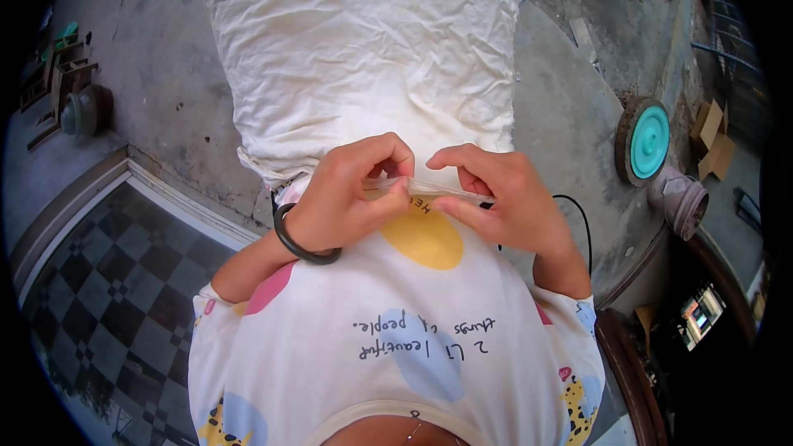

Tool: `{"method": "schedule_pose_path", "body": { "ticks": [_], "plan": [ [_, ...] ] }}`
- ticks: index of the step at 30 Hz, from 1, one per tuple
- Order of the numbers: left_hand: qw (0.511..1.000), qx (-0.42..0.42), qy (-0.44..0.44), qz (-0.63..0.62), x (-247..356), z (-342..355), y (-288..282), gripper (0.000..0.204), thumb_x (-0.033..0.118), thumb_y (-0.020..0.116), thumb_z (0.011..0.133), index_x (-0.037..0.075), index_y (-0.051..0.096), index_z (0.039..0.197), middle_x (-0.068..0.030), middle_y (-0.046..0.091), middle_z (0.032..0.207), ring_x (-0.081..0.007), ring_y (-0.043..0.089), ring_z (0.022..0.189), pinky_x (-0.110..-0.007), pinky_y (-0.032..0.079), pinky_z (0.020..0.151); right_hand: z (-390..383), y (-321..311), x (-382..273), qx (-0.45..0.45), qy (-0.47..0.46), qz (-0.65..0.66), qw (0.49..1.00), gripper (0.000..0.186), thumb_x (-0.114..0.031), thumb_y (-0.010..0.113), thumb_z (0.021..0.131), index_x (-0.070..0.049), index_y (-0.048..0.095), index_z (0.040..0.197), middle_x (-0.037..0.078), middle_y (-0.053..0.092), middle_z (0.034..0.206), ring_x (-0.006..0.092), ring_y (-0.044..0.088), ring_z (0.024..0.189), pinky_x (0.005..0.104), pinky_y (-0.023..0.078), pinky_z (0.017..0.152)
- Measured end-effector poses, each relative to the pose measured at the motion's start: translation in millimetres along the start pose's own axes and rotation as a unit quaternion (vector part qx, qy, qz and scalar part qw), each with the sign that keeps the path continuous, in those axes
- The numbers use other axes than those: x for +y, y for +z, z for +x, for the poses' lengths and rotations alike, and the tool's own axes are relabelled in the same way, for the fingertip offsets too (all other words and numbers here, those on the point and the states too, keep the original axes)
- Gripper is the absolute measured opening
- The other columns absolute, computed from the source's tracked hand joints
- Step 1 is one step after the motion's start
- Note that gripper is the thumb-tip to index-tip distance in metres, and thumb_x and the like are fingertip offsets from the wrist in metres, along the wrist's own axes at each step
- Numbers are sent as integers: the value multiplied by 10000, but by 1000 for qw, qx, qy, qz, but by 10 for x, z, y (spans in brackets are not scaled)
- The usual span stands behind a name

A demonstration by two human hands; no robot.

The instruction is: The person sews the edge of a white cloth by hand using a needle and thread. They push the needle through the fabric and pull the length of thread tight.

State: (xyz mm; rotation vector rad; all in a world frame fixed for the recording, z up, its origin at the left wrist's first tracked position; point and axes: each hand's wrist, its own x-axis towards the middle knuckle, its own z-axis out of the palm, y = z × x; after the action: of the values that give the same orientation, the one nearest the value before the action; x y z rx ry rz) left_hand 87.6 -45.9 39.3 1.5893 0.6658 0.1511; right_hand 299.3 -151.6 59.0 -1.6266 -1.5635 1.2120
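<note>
My left hand [347, 190], with a black bangle on the wrist, pinches a thin, pale translucent strip [429, 190] in front of my stomach. The strip runs across to my right hand [500, 198], whose lower fingers grip it while the index finger is raised and bent. What the strip is made of or belongs to is unclear. Behind it is my printed white shirt [421, 281]. A wrinkled white cloth [372, 58] covers my lap just beyond both hands.
Concrete floor [562, 83] surrounds me. Wooden stools [66, 83] and pots stand at far left, near a checkered tile area [116, 281]. A turquoise round lid [648, 142], a pale cylindrical vessel [681, 202] and cardboard [712, 140] are on the right, with a black cord [582, 223] nearer me.
</note>
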Motion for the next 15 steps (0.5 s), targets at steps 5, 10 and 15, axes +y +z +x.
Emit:
{"method": "schedule_pose_path", "body": {
  "ticks": [5,10,15],
  "plan": [
    [996,2,5,-93,-65,48,43,105,33,595,836,27,527,916,-55,530,814,-135,493,716,-288,421,625,46,8,77,13,-22,55,998,239,-90,824,749,-54,715,959,36,534,624,111,404,528,279,314,498],
    [997,-28,-25,-67,-19,29,17,107,45,595,849,26,532,933,-54,529,786,-139,497,690,-292,421,612,44,59,122,21,56,102,993,149,-120,780,813,-66,744,947,41,511,584,112,421,500,288,337,488],
    [996,-42,-43,-71,12,54,22,102,48,598,858,22,541,938,-53,527,760,-149,498,661,-295,421,598,50,64,165,31,12,119,992,82,-81,745,829,-50,725,903,22,516,617,105,401,518,279,313,490]
  ]
}}
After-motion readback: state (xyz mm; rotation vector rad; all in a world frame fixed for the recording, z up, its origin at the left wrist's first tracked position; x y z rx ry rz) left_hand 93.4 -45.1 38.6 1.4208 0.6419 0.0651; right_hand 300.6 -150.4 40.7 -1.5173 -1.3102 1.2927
